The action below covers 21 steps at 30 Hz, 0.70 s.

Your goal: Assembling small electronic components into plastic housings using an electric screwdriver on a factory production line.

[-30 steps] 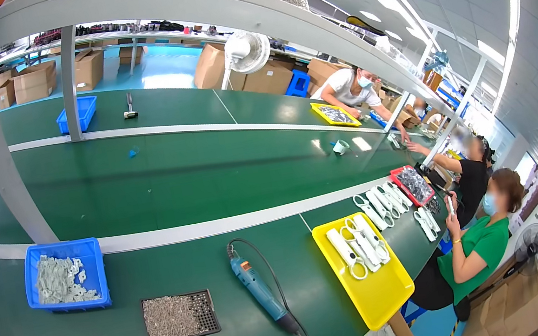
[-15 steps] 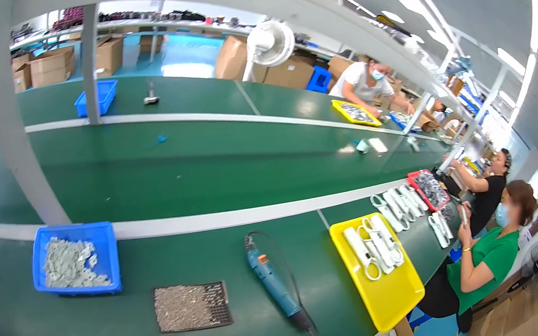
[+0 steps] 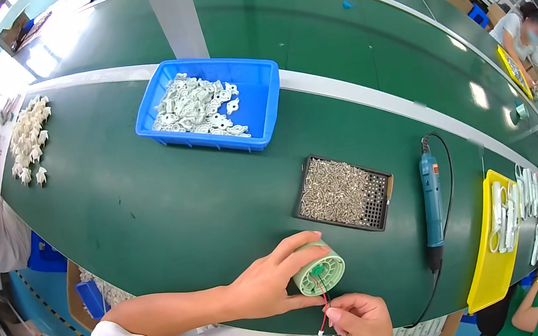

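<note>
My left hand [image 3: 264, 286] is wrapped round a pale green, round plastic housing [image 3: 333, 272], its ribbed open end tilted toward me. A darker green piece [image 3: 317, 270] sits at the middle of that end. Thin red and black wires [image 3: 324, 295] come out of the housing and run down to a small white connector [image 3: 321, 334]. Beside the housing, the thumb and fingers of my right hand [image 3: 366, 322] are pinched on the wires. Past my hands lies a black perforated tray [image 3: 381, 199] with many small metal screws [image 3: 333, 189].
A blue bin [image 3: 266, 108] holds pale plastic parts [image 3: 195, 109]. To the right lie a blue electric screwdriver [image 3: 432, 197] with a cord and a yellow tray [image 3: 488, 266] of white handled parts. White pieces [image 3: 29, 140] are heaped far left. Co-workers sit at both sides.
The view has swung to the left, so bench things appear farther right. Both hands show more fully. My left hand still grips the housing; the red and black wires now show clearly at my right fingers.
</note>
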{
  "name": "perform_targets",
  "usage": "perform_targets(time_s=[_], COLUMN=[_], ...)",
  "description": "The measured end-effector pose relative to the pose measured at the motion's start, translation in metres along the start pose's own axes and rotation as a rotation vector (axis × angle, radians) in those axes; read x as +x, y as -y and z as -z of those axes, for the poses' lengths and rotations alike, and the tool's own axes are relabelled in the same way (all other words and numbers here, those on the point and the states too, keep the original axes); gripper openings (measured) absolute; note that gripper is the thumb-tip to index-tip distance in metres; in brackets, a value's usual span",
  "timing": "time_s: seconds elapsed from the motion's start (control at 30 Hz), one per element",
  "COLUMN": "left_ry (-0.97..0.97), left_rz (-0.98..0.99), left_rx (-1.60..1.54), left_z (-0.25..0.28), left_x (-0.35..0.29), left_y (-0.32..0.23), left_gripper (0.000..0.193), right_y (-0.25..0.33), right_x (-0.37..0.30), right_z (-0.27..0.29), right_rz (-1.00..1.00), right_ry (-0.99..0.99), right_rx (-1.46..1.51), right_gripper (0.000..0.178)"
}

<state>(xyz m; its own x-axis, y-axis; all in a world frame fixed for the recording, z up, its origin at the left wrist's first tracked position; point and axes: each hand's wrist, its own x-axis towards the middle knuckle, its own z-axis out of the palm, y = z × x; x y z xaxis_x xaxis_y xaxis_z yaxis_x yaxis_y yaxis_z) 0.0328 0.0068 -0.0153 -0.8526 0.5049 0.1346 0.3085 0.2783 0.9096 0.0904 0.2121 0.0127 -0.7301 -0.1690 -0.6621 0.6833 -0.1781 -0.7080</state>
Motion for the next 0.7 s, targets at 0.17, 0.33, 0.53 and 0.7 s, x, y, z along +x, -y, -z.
perform_targets(time_s=[0.17,0.33,0.53,0.7], left_ry=[-0.044,-0.058,-0.051,-0.107], left_rz=[0.021,0.026,0.034,0.017], left_rx=[-0.103,-0.099,-0.057,-0.045], left_z=[-0.006,-0.006,-0.005,-0.006], left_x=[0.002,0.002,0.001,0.002], left_y=[-0.003,0.0,0.002,0.002], left_gripper=[0.062,0.063,0.068,0.063], right_y=[0.001,0.011,0.011,0.015], right_x=[0.002,0.003,0.003,0.003], right_z=[-0.012,-0.018,-0.008,-0.004], right_rz=[0.373,0.3,-0.022,-0.114], right_ry=[-0.189,-0.095,0.066,0.125], right_rx=[-0.024,-0.032,0.049,0.154], right_gripper=[0.013,0.019,0.02,0.017])
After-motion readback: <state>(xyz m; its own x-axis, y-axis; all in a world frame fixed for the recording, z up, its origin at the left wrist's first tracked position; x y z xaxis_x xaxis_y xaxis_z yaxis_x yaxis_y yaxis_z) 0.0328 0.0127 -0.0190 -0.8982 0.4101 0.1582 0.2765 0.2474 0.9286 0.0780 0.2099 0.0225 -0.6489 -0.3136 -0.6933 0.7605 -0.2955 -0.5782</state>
